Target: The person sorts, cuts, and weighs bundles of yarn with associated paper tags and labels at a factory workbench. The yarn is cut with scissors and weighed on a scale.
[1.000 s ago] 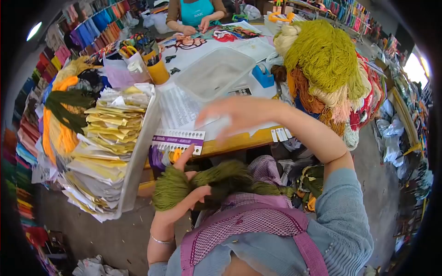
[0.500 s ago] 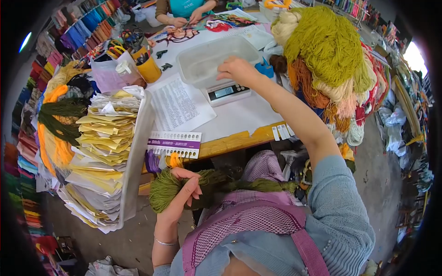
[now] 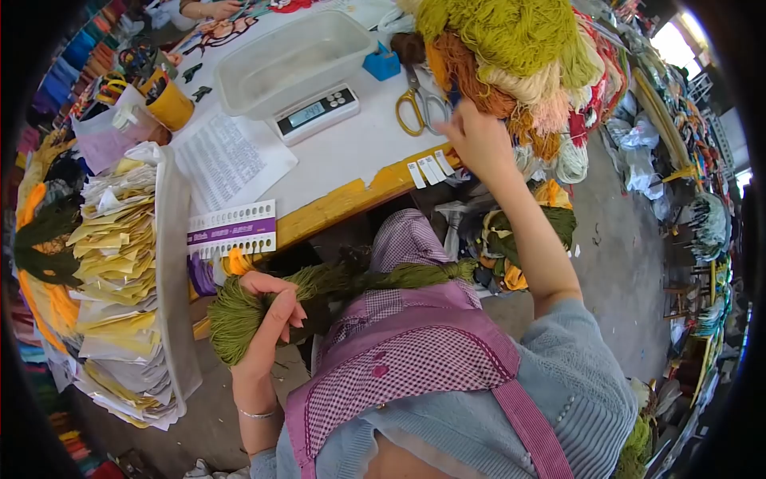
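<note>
My left hand (image 3: 267, 315) is closed around a thick skein of olive-green thread (image 3: 235, 323). The cut-looking bundle end bulges out to the left of my fingers. Its long tail (image 3: 423, 275) lies rightward across my apron. My right hand (image 3: 481, 144) is over the table's right front edge, fingers stretched toward a pair of scissors (image 3: 409, 112) with a gold-coloured loop. The fingertips are beside the scissors' handles and slightly blurred; whether they touch cannot be made out. Nothing shows in this hand.
A clear plastic bin (image 3: 291, 64) sits on a white digital scale (image 3: 311, 116). Thread heaps (image 3: 511, 40) rise at the right. A tray of paper packets (image 3: 179, 279) stands left, near a purple punched card (image 3: 231, 230). White tags (image 3: 431, 169) lie at the edge. A co-worker's hand (image 3: 215, 9) is across the table.
My right hand has moved from over the plastic bin rightward and toward me, to the scissors. The view has shifted right. My left hand still grips the skein.
</note>
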Tool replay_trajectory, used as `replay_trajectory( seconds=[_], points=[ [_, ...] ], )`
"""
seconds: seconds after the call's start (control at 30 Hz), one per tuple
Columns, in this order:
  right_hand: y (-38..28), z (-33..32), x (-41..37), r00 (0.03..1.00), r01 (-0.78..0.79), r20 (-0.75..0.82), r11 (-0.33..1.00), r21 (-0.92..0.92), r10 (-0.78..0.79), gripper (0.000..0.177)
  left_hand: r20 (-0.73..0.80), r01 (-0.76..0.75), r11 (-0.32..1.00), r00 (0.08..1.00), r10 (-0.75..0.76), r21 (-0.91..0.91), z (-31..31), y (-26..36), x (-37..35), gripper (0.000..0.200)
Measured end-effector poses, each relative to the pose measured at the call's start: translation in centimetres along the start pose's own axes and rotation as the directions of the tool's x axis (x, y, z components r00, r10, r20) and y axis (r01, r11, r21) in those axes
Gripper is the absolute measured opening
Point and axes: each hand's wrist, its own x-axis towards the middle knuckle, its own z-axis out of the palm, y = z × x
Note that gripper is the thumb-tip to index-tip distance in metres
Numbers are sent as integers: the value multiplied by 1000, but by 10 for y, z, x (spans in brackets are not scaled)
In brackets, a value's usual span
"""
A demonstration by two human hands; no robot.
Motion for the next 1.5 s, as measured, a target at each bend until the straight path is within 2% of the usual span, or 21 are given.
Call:
replay_trajectory(
  seconds=[0.1, 0.13, 0.17, 0.3, 0.43, 0.5, 0.57, 0.67, 0.83, 0.93, 1.0, 1.1, 1.13, 1.17, 1.23, 1.27, 1.3, 1.33, 1.4, 1.47, 1.5],
  points=[
    [36, 23, -36, 982, -143, 138, 986, 80, 131, 32, 77, 25, 1000, 997, -25, 10, 6, -1, 6, 9],
    [37, 26, -40, 926, -362, 264, 836, 413, 271, 28, 99, 35, 999, 994, -37, 22, 10, 2, 8, 9],
    [40, 30, -44, 840, -543, 425, 529, 652, 338, 25, 102, 35, 999, 994, -37, 25, 13, 2, 8, 9],
    [51, 38, -39, 774, -628, 539, 297, 719, 331, 21, 146, 25, 998, 989, -33, 60, 21, 5, 7, 21],
    [48, 21, -34, 831, -550, 502, 216, 807, 239, 20, 101, 28, 993, 994, -40, 111, 16, 7, 4, 55],
    [-13, -9, -41, 868, -497, 488, 152, 854, 95, 14, 123, -9, 995, 992, -4, 99, 15, 8, 6, 64],
    [-74, -30, -59, 853, -496, 492, 22, 868, -175, 9, 183, -62, 997, 982, 54, 39, 14, 9, 8, 72],
    [-123, -32, -81, 841, -461, 423, -38, 886, -337, 7, 267, -83, 996, 960, 87, -27, 13, 16, 7, 81],
    [-151, -30, -86, 829, -390, 353, 3, 921, -434, 7, 267, -179, 982, 945, 189, -61, 9, 12, 3, 80],
    [-157, -24, -86, 799, -403, 342, -18, 915, -495, 8, 276, -196, 978, 946, 170, 70, 6, 10, 4, 75],
    [-159, -14, -85, 736, -470, 355, -58, 881, -576, 11, 191, -104, 989, 978, 83, 105, 14, 16, 4, 71],
    [-163, -1, -90, 721, -494, 391, -28, 869, -572, 12, 197, -46, 997, 980, 34, 55, 16, 25, 3, 69],
    [-168, 5, -94, 818, -329, 292, 14, 944, -495, 15, 193, -48, 997, 981, 37, 54, 13, 24, 4, 69],
    [-169, 3, -95, 816, -329, 292, 15, 944, -498, 15, 215, -53, 996, 976, 36, 74, 8, 20, 5, 69],
    [-170, -1, -96, 902, -139, 223, 241, 961, -370, 15, 236, -60, 994, 971, 36, 93, 2, 16, 8, 69],
    [-168, -1, -94, 901, -141, 226, 242, 960, -371, 15, 240, -50, 996, 970, 30, 75, -1, 15, 9, 69],
    [-164, -1, -90, 882, 184, 20, 383, 906, -470, 14, 245, -39, 998, 969, 24, 57, -3, 14, 10, 70],
    [-160, -1, -88, 791, 490, -153, 464, 738, -592, 15, 230, 9, 994, 973, -33, 107, -4, 16, 11, 70],
    [-155, -5, -89, 809, 432, -76, 501, 750, -583, 16, 208, 11, 992, 977, -37, 127, -4, 19, 13, 67],
    [-150, -5, -88, 765, 500, -71, 521, 692, -640, 22, 192, 18, 989, 980, -47, 149, -5, 16, 15, 63],
    [-148, -7, -86, 771, 492, -66, 526, 693, -634, 22, 207, -99, 960, 977, 45, 260, -6, 10, 18, 58]
  ],
)
